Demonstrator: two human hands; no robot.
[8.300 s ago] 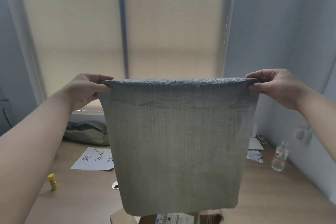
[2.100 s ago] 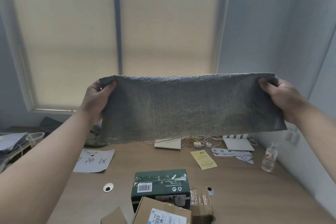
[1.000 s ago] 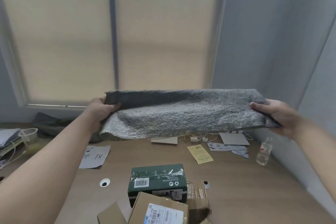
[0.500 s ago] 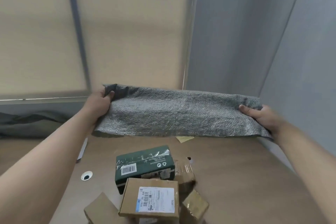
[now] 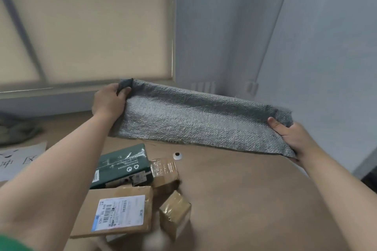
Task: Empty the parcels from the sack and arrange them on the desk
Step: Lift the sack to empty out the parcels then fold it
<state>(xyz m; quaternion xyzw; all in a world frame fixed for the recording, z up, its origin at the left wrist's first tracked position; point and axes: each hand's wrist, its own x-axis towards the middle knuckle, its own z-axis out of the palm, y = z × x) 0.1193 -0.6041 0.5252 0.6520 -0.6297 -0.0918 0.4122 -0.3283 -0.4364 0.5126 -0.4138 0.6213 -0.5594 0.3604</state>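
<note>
Grey woven sack (image 5: pixel 195 122), folded flat, hangs over the brown wooden desk (image 5: pixel 244 193), the left hand (image 5: pixel 109 102) and right hand (image 5: pixel 293 138) each pinching one end. Below, near the desk's front edge, cluster a dark green box (image 5: pixel 122 166) and brown cardboard parcels (image 5: pixel 120 212).

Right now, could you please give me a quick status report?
Left hand and right hand gripping folded grey woven sack, held above desk. Cardboard and green parcels heaped below, unarranged. Nothing obstructing.

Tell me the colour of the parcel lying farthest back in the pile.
Dark green, with white print; the head view shows it.
</note>
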